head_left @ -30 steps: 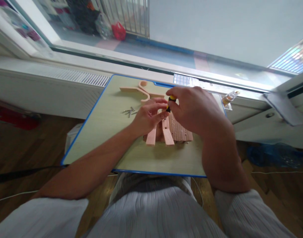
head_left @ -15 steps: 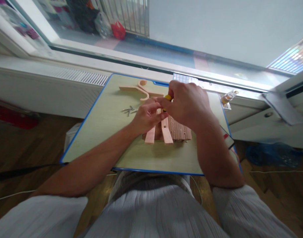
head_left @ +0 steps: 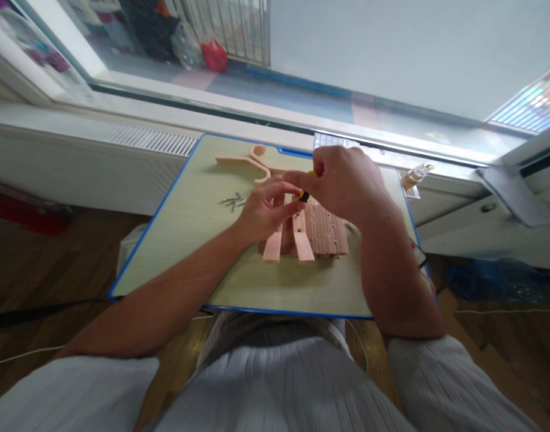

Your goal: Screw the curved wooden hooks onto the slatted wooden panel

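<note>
My right hand (head_left: 342, 183) grips a small screwdriver (head_left: 305, 193) with a yellow and black handle, held upright over two pale wooden slats (head_left: 302, 237). My left hand (head_left: 263, 213) rests on the slats with its fingertips pinched at the screwdriver's tip; what they pinch is hidden. The slats lie against a ridged wooden panel with holes (head_left: 326, 231). All of it sits on a green table with a blue edge (head_left: 203, 240).
A curved wooden piece (head_left: 252, 163) lies at the table's far side. Several loose screws (head_left: 233, 201) lie left of my left hand. A small bottle (head_left: 417, 176) rests on the window sill at right. A radiator grille runs behind the table.
My right hand has drifted slightly left and turned at the wrist, uncovering more of the ridged panel. My left hand has stayed at the tip.
</note>
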A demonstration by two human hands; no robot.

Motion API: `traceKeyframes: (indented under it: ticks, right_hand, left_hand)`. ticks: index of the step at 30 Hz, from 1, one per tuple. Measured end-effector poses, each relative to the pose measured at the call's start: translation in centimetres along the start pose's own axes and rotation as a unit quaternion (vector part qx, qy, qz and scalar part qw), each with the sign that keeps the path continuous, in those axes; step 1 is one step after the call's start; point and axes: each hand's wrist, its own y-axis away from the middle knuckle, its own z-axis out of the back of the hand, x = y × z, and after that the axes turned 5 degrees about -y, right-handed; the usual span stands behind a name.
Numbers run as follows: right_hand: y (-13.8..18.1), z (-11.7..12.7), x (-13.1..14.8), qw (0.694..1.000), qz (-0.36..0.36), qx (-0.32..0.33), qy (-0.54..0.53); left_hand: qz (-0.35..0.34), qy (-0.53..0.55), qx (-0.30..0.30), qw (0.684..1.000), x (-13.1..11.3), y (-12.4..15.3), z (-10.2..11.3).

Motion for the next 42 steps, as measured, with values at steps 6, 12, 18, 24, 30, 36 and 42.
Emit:
traceKeyframes:
  ticks: [6, 12, 18, 24, 30, 36, 42]
  right_hand:
    - [0.6, 1.9, -0.7, 0.998, 0.012, 0.032, -0.058]
    - [1.0, 3.2, -1.3, 0.986, 0.088, 0.087, -0.112]
    - [0.8, 3.0, -1.2, 0.989, 0.088, 0.075, -0.088]
    - [0.8, 2.9, -1.2, 0.989, 0.093, 0.075, -0.085]
    - [0.8, 2.8, -1.1, 0.988, 0.098, 0.078, -0.089]
    - [0.8, 2.9, -1.0, 0.988, 0.091, 0.081, -0.093]
    - [0.7, 2.7, -1.1, 0.989, 0.098, 0.076, -0.082]
  left_hand:
    - [0.002, 0.017, 0.009, 1.000, -0.5, -0.1, 0.3]
    - [-0.018, 0.031, 0.024, 0.999, -0.4, -0.1, 0.4]
    - [0.010, 0.003, 0.021, 1.000, -0.5, 0.1, 0.6]
    - [0.042, 0.029, 0.021, 0.998, -0.3, -0.3, 0.7]
    - [0.079, 0.049, 0.024, 0.995, -0.8, -0.7, 0.8]
    - [0.084, 0.044, 0.017, 0.995, -1.0, -0.8, 0.9]
    - [0.055, 0.040, 0.015, 0.998, -0.5, -0.6, 0.8]
